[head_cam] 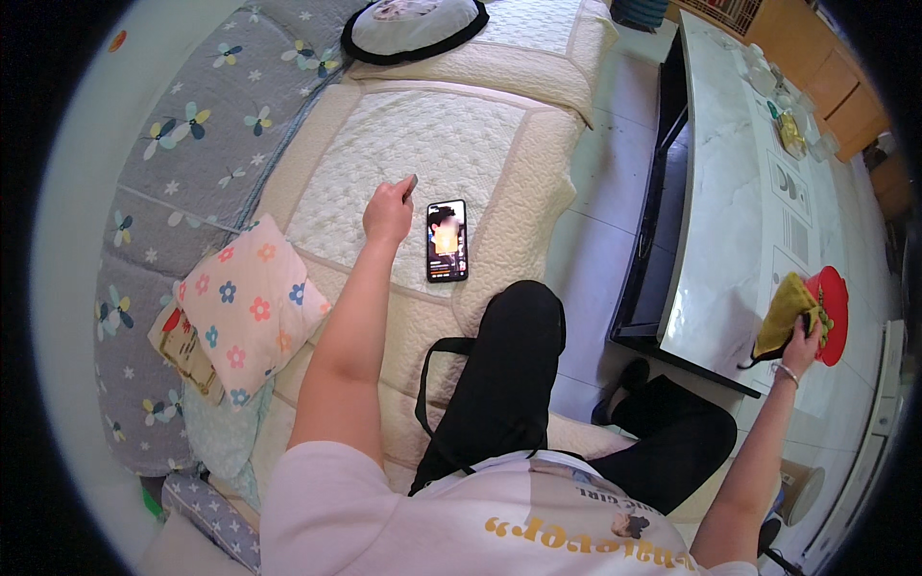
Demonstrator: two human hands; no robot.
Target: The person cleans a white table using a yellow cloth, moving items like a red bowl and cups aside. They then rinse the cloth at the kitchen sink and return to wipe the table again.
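My left hand (387,212) is closed around a small grey object (410,187) whose end sticks out past the fingers; its kind is too small to tell. To its right a smartphone (447,241) lies face up on the quilted sofa cover (403,137), its screen lit with a picture of a person. My right hand (801,349) grips a yellow-green cloth pouch (784,309) with a black strap at the table's near end. Right behind it sits a red dish (832,288) with small green round pieces (827,327), partly hidden by the hand and pouch.
A marble-patterned table (720,216) runs along the right, with glass cups (825,147) and a yellow packet (791,137) at its far end. A floral pillow (248,309) and a round-edged cushion (414,29) lie on the sofa. A black strap (425,381) loops beside my leg.
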